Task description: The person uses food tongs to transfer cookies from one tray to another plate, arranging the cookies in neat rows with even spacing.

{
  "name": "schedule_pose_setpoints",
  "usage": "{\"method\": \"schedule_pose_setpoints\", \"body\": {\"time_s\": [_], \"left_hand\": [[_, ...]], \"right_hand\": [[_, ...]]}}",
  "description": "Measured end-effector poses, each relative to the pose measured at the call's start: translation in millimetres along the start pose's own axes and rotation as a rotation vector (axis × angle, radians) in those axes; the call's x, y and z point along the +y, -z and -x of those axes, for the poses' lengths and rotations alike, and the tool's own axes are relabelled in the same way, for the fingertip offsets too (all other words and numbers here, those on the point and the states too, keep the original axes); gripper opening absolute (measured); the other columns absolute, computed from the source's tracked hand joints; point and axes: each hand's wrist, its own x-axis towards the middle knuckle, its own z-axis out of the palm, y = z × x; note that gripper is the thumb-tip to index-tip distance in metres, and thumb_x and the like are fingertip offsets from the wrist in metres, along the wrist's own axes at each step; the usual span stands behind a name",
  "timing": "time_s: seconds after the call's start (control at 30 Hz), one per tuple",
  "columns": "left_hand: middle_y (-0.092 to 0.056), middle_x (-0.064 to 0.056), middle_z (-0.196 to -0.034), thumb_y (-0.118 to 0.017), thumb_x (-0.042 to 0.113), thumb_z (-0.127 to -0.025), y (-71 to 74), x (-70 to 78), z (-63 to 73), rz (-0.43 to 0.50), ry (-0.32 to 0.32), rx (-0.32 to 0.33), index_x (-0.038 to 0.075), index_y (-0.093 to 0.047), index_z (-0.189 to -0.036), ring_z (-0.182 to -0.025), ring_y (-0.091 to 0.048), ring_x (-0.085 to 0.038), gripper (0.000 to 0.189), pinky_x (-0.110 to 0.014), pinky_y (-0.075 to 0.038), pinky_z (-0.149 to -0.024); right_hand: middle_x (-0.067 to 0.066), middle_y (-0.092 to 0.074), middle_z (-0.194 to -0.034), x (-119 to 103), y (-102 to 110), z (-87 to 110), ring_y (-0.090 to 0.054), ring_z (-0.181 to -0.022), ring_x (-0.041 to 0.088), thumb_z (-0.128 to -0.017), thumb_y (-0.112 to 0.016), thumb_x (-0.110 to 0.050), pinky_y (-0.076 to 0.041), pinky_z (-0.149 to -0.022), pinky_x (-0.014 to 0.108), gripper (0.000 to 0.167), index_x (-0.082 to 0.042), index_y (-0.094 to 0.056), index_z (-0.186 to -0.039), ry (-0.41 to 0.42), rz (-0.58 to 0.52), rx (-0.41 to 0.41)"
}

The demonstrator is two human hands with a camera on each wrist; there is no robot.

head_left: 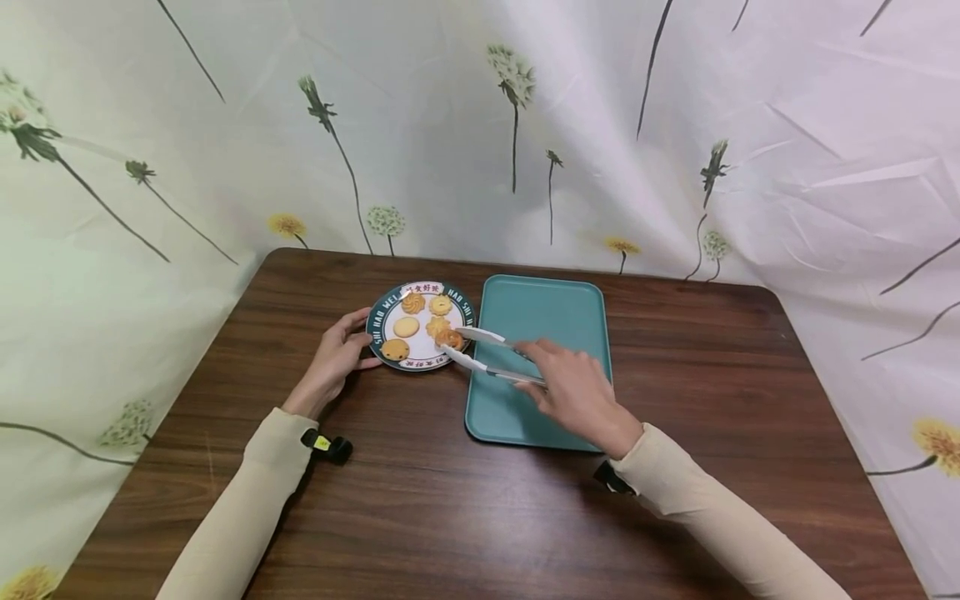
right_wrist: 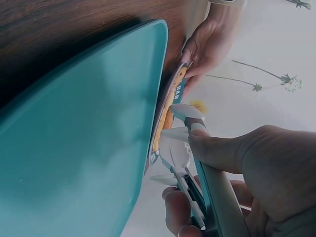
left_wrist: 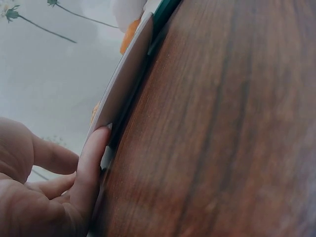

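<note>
A round plate (head_left: pixel 417 365) with a dark green lettered rim carries several cookies, among them a plain oval cookie (head_left: pixel 407 327) and a dotted cookie (head_left: pixel 395 350). My left hand (head_left: pixel 335 357) grips the plate's left edge; in the left wrist view one finger (left_wrist: pixel 91 165) reaches under the rim, which stands a little off the table. With my right hand (head_left: pixel 579 390) I hold metal tongs (head_left: pixel 510 376) with white tips. Their arms are spread, and the tips lie on either side of a golden-brown cookie (head_left: pixel 450 338) at the plate's right side.
A teal rectangular tray (head_left: pixel 540 312) lies right beside the plate, under the tongs and right hand. Both are on a dark wooden table (head_left: pixel 465 517) with rounded far corners. A flower-printed cloth (head_left: pixel 442 125) hangs behind it.
</note>
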Motion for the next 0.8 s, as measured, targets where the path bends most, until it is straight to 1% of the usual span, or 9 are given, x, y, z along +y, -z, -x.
{"method": "schedule_pose_setpoints", "body": {"time_s": [0.3, 0.6, 0.8], "left_hand": [[-0.020, -0.017, -0.172, -0.035, 0.010, -0.111, 0.4, -0.3, 0.4, 0.001, 0.004, 0.000, 0.016, -0.020, -0.168, -0.136, -0.048, -0.035, 0.059, -0.023, -0.066, -0.086], [-0.021, -0.017, -0.172, -0.035, 0.009, -0.111, 0.2, 0.2, 0.8, -0.005, 0.006, 0.004, 0.016, -0.021, -0.168, -0.134, -0.050, -0.034, 0.059, -0.023, -0.066, -0.087], [-0.021, -0.016, -0.171, -0.035, 0.009, -0.111, -0.8, 1.0, 1.3, -0.008, 0.004, 0.009, 0.016, -0.021, -0.168, -0.132, -0.051, -0.033, 0.059, -0.024, -0.066, -0.087]], "right_hand": [[0.006, -0.075, -0.125, -3.1, -3.7, -3.3, -0.052, -0.057, 0.011, -0.094, -0.079, -0.035, -0.035, -0.038, 0.020, 0.052, -0.019, -0.065, -0.140, 0.035, -0.012, -0.001], [0.005, -0.076, -0.118, -2.6, -5.0, -8.8, -0.050, -0.054, 0.009, -0.094, -0.079, -0.035, -0.035, -0.038, 0.020, 0.050, -0.019, -0.065, -0.139, 0.052, -0.019, -0.021], [0.006, -0.076, -0.118, -2.7, -4.3, -10.9, -0.050, -0.053, 0.009, -0.094, -0.079, -0.035, -0.035, -0.038, 0.021, 0.049, -0.018, -0.066, -0.139, 0.063, -0.023, -0.030]]}}
